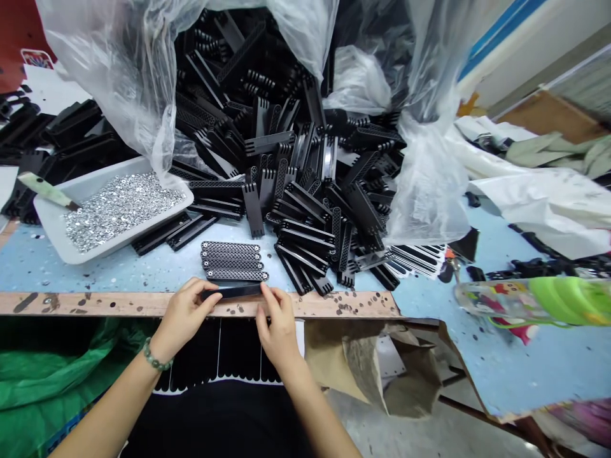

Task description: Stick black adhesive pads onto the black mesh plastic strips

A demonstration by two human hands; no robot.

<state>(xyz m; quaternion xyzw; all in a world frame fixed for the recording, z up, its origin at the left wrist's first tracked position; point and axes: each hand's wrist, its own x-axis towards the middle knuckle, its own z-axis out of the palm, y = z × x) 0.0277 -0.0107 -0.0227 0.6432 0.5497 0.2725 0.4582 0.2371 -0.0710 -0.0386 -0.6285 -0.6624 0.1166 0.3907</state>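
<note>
My left hand (188, 312) grips the left end of a flat black plastic bar (238, 291) between thumb and fingers. At the bar's right end, my right hand (277, 321) pinches it with thumb and index finger. The bar is held level at the table's front edge. Just behind it lies a neat row of several black bars (233, 261) with a textured side up and a small silver piece at each end. Behind that row spreads a large heap of loose black bars (305, 203), some with slotted ends.
A white tray (76, 254) of small silver metal pieces (119, 207) stands at the left, a flat-handled tool (45, 189) in it. Clear plastic bags (424, 184) surround the heap. At the right lies a bottle with a green lid (563, 300). The table's wooden edge (95, 304) runs in front.
</note>
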